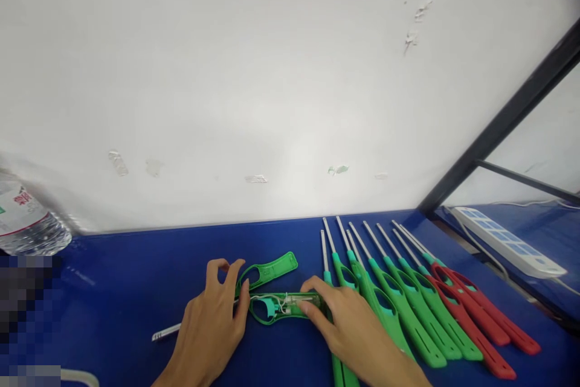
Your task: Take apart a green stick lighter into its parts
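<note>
An opened green gas lighter lies sideways on the blue table, its white wires, teal trigger and inner parts showing. My right hand grips its handle end between thumb and fingers. Closed at the lighter's front end, my left hand has thumb and index finger about the narrow tip of the loose green shell half. That shell half is tilted, just behind the open body. From under my left hand the metal nozzle tube sticks out to the left. The exact fingertip contact there is partly hidden.
To the right lies a row of several green lighters and red lighters, nozzles toward the wall. A white power strip sits beyond a black metal frame. At the left edge stands a clear water bottle.
</note>
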{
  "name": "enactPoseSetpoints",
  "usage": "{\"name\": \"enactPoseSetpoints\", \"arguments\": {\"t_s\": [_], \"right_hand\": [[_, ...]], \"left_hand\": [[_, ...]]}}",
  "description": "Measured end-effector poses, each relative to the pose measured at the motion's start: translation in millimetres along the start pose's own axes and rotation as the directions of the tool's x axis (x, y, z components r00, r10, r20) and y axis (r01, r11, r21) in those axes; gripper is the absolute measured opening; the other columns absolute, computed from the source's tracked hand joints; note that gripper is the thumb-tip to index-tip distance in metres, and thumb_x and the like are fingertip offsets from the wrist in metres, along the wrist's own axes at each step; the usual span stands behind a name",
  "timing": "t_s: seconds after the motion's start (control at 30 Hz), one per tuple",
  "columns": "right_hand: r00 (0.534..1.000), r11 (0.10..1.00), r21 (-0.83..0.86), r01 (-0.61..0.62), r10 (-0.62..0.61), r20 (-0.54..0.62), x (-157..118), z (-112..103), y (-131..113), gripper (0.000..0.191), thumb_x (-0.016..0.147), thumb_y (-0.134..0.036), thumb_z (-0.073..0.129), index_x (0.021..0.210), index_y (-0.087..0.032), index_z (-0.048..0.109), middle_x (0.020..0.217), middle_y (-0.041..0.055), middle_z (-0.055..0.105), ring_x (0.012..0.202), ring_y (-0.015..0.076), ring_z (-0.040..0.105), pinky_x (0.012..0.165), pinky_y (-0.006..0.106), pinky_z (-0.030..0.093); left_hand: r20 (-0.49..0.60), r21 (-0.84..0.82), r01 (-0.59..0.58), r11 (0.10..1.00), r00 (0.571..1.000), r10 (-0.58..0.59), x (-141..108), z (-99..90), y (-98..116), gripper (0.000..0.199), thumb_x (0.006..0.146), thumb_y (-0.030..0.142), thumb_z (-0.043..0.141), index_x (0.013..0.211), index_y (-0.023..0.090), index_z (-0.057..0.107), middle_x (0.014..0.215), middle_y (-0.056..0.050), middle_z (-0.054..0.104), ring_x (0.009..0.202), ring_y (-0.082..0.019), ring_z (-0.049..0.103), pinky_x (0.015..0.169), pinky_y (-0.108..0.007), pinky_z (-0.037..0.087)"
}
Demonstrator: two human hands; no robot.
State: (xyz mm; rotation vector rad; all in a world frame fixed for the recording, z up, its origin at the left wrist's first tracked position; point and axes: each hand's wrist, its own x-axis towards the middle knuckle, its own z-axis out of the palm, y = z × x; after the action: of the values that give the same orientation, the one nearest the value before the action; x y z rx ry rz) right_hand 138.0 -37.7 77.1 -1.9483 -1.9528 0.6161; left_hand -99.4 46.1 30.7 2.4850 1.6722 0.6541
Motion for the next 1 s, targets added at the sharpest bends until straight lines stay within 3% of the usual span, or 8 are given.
{"name": "enactPoseSetpoints", "arguments": {"t_s": [0.1,0.2,0.37,0.47,0.63,0.77,0.87,1.0], "right_hand": [[0.999,0.999,-0.012,0.045,-0.044,0.016,0.8,1.8,0.2,0.014,0.111,-0.036,0.055,0.115,-0.029,0.067,0.093,-0.0019,0.076,0.084,0.0231,0.074,0.072,0.030,0.044],[0.996,0.995,-0.043,0.086,-0.085,0.031,1.1,5.0,-0.8,0.009,0.108,-0.033,0.064,0.111,-0.029,0.072,0.102,-0.0001,0.074,0.090,0.0221,0.075,0.077,0.030,0.049],[0.990,0.980,-0.141,0.142,-0.137,0.043,3.2,11.0,-2.1,0.012,0.105,-0.030,0.069,0.115,-0.030,0.076,0.113,0.0013,0.071,0.085,0.0191,0.076,0.073,0.029,0.054],[0.982,0.956,-0.226,0.189,-0.179,0.065,6.3,14.0,-1.9,0.015,0.107,-0.029,0.067,0.118,-0.028,0.076,0.107,0.0016,0.071,0.078,0.0179,0.074,0.067,0.029,0.055],[0.964,0.899,-0.348,0.267,-0.250,0.092,7.5,15.8,-3.0,0.009,0.106,-0.021,0.066,0.104,-0.020,0.075,0.096,0.0012,0.071,0.068,0.0153,0.068,0.057,0.027,0.048],[0.950,0.888,-0.345,0.305,-0.308,0.046,2.9,14.9,-5.0,0.007,0.104,-0.030,0.071,0.110,-0.028,0.073,0.101,-0.0001,0.070,0.073,0.0204,0.073,0.052,0.032,0.037],[0.939,0.883,-0.331,0.333,-0.343,0.030,0.4,17.0,-5.7,0.014,0.098,-0.030,0.079,0.109,-0.028,0.072,0.103,-0.0011,0.070,0.074,0.0213,0.074,0.051,0.033,0.033],[0.933,0.889,-0.306,0.341,-0.360,-0.007,0.7,21.1,-5.4,0.007,0.099,-0.022,0.076,0.103,-0.025,0.070,0.100,-0.0013,0.071,0.071,0.0206,0.074,0.051,0.033,0.033]], "left_hand": [[0.057,0.071,-0.048,0.996,0.997,0.044,2.2,-2.4,-1.6,0.026,0.105,0.029,0.061,0.128,0.017,0.061,0.113,-0.004,0.068,0.061,-0.003,0.055,0.053,-0.018,0.049],[0.081,0.121,-0.087,0.989,0.994,0.077,4.2,-3.0,-5.9,0.023,0.102,0.029,0.064,0.122,0.016,0.063,0.102,-0.001,0.068,0.068,-0.007,0.061,0.059,-0.021,0.054],[0.050,0.184,-0.153,0.971,0.988,0.147,2.0,1.8,-13.4,0.023,0.101,0.034,0.067,0.115,0.016,0.066,0.091,0.001,0.067,0.082,-0.013,0.068,0.072,-0.030,0.060],[-0.009,0.187,-0.200,0.962,0.979,0.205,1.2,5.1,-15.8,0.022,0.101,0.037,0.066,0.110,0.017,0.067,0.084,0.002,0.065,0.080,-0.014,0.066,0.077,-0.034,0.060],[-0.109,0.035,-0.361,0.932,0.926,0.362,0.3,3.6,-12.3,0.018,0.101,0.032,0.065,0.111,0.017,0.066,0.094,0.000,0.066,0.088,-0.015,0.066,0.083,-0.036,0.060],[-0.124,-0.136,-0.508,0.851,0.860,0.494,-3.8,-1.2,-3.7,0.018,0.102,0.026,0.063,0.118,0.018,0.064,0.105,-0.002,0.067,0.096,-0.016,0.067,0.086,-0.036,0.060],[-0.106,-0.207,-0.541,0.815,0.841,0.531,-5.6,-2.4,0.8,0.020,0.101,0.022,0.062,0.120,0.019,0.063,0.106,-0.002,0.066,0.098,-0.016,0.067,0.090,-0.039,0.060],[-0.071,-0.258,-0.554,0.792,0.828,0.556,-6.4,-1.6,2.3,0.021,0.101,0.020,0.061,0.121,0.019,0.063,0.108,-0.002,0.066,0.100,-0.017,0.066,0.091,-0.040,0.060]]}}
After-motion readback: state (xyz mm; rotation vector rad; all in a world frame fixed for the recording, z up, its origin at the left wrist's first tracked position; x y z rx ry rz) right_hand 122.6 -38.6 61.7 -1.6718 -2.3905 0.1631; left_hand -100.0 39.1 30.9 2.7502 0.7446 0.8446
